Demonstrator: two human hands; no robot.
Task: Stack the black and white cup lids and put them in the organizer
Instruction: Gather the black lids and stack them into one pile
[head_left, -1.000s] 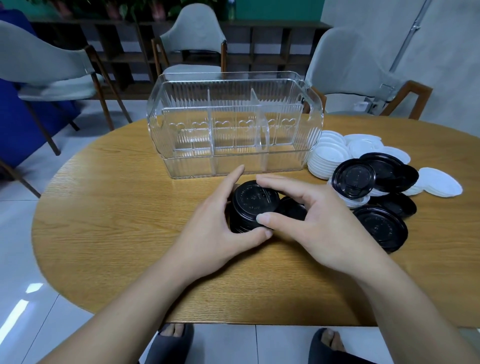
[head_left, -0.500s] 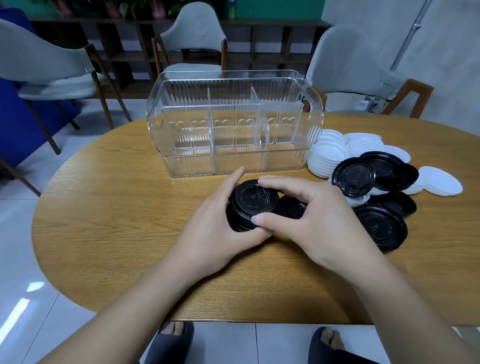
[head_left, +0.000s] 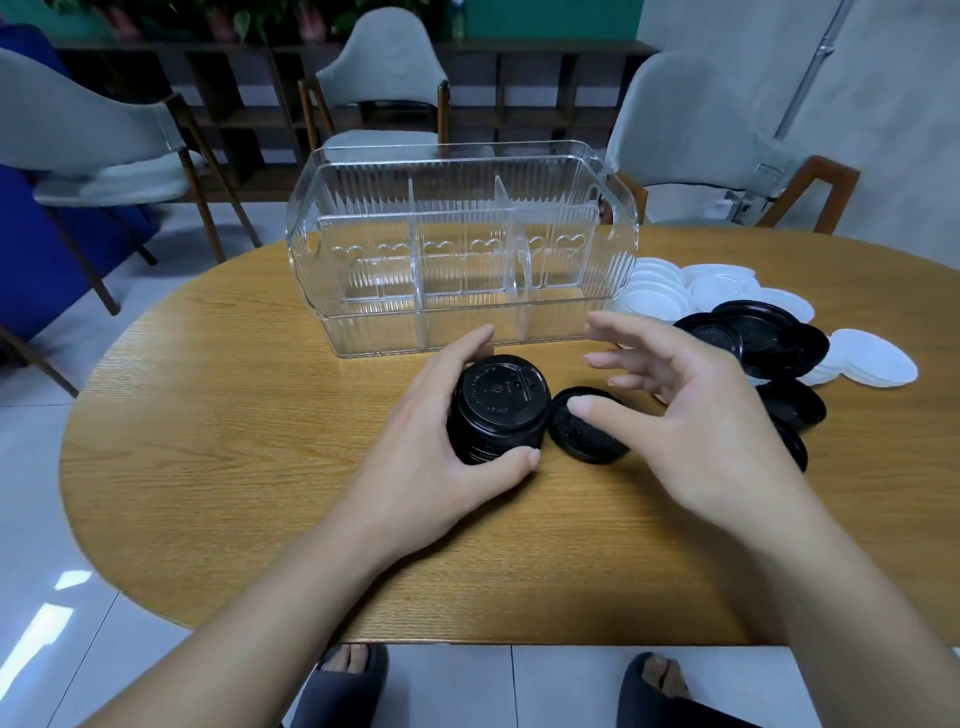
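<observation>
Left hand (head_left: 415, 447) grip wraps the black lid stack (head_left: 496, 410); right hand (head_left: 691, 415) wide, empty, at 3 o'clock. Light, slick plastic—probably best clasped at rim sides.

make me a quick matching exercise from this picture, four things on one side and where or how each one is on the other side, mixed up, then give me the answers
Things
1. stack of black lids
2. single black lid
3. clear organizer
4. white lids

States
A. beside the organizer's right end
B. gripped by the left hand
C. holds no lids
D. flat on the table, under the open right hand

Pairs: 1-B, 2-D, 3-C, 4-A
</observation>
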